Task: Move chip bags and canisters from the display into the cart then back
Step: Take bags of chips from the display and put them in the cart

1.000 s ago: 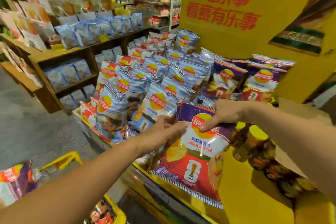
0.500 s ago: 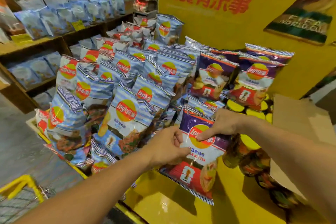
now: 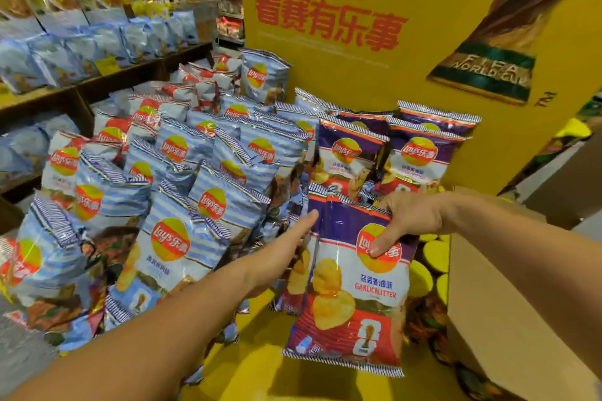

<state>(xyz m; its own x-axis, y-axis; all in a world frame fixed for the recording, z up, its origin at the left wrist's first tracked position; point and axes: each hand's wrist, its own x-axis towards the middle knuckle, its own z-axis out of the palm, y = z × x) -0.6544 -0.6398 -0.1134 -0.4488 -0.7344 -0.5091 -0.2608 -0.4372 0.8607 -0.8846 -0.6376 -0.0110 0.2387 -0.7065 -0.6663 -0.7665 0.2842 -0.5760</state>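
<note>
The right hand (image 3: 412, 221) grips the top edge of a purple garlic-butter chip bag (image 3: 355, 296), thumb pressed on the front over the yellow logo and the other fingers curled behind the sealed edge. The bag hangs upright at the front of the yellow display (image 3: 257, 368), its lower edge just above the yellow shelf floor. The left hand (image 3: 286, 254) reaches in beside it with fingers straight and held together, their tips against a second purple bag (image 3: 301, 270) standing directly behind and to the left of the held one; whether they press or only touch it I cannot tell. Two more purple bags (image 3: 420, 156) stand upright farther back against the yellow backboard (image 3: 423, 10) with red characters. To the left, a crowd of blue-and-white striped chip bags (image 3: 176, 247) leans in rows. Right of the held bag, yellow-lidded canisters (image 3: 433, 257) lie packed together, next to a brown cardboard box (image 3: 508, 309). Wooden shelves (image 3: 97, 88) with pale blue packets run along the far left
</note>
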